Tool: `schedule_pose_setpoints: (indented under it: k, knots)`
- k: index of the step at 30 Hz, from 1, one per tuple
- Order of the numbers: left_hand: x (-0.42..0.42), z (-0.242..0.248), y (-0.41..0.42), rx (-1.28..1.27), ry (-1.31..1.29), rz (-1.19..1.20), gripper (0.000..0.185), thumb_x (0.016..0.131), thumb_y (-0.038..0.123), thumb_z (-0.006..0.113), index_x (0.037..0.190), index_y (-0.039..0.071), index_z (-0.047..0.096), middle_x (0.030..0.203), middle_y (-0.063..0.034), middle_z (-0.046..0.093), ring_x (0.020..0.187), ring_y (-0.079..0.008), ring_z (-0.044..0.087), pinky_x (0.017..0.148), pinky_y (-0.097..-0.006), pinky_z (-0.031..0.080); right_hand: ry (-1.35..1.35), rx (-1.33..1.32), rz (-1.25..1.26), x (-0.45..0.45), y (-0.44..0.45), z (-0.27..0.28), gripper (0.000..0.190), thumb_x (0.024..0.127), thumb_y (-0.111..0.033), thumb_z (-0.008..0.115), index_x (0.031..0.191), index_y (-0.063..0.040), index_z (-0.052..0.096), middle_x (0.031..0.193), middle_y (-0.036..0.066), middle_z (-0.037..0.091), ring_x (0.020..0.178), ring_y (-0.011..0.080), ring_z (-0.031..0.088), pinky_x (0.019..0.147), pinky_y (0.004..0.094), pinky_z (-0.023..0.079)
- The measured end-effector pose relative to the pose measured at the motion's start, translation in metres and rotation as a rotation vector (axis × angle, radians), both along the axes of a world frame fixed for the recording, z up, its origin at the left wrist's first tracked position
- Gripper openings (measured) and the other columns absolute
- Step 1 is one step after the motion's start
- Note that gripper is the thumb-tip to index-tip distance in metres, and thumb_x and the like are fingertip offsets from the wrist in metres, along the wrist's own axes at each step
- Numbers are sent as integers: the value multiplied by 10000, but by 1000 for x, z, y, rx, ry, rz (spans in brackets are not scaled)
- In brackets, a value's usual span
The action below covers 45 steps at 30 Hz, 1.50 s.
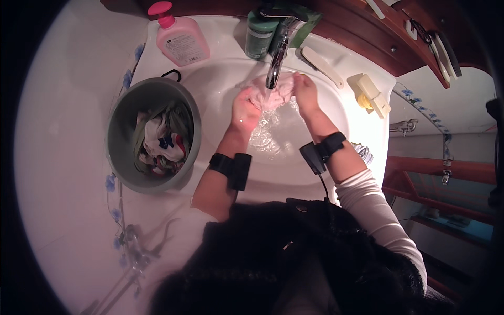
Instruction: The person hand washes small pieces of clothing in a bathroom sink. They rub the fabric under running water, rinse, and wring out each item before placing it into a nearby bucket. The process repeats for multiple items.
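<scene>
A wet, pale pink cloth (275,91) is stretched between my two hands beneath the chrome faucet (280,55). Water runs from the spout onto it and ripples in the white washbasin (212,98). My left hand (245,111) grips the cloth's left end, and my right hand (306,93) pinches its right end near the basin's far wall. Folds hide some of the fingertips. Each forearm wears a black strap with a small black box.
Left of the basin stands a grey bucket (114,138) holding crumpled clothes (159,138). Along the back rim are a pink pump bottle (184,44), a green bottle (260,37) and a scrub brush (323,66). A cream soap box (374,95) and a striped cloth (362,152) lie at right.
</scene>
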<state>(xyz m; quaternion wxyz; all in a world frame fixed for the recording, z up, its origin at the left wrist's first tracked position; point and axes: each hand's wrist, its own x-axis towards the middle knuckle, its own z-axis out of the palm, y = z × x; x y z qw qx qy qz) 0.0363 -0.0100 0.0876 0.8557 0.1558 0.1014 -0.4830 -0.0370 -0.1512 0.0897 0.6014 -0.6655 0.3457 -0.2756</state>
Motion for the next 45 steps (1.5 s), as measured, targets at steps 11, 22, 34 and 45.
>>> schedule_pose_setpoints:
  k: [11,22,34,45]
  knots:
    - [10,5,12,189,-270,127,298,786,-2,546,1065,63,466,968,-80,533,937,-214,524,864,-381,415,89,463,356,-32,6,49,259,842,-286,545,949,-51,526,792,6,545,728,100,536,649,241,438]
    - [21,-19,8,241,-83,214,246,867,189,511,1040,15,491,974,-77,550,927,-244,545,779,-377,476,7,448,238,-25,2,38,78,842,-115,498,889,-59,469,862,65,565,772,168,566,703,315,481]
    - [-14,-51,5,-30,4,-65,325,872,387,430,1014,110,523,924,-39,567,836,-172,550,729,-319,460,137,-93,539,0,104,42,117,786,-117,493,855,-33,536,901,93,584,786,206,601,692,324,475]
    - [-19,-46,-16,212,112,20,295,896,304,359,970,61,510,923,-87,554,890,-227,541,773,-329,448,463,-581,341,23,84,34,309,791,-316,486,789,-20,577,700,231,579,693,422,556,651,464,458]
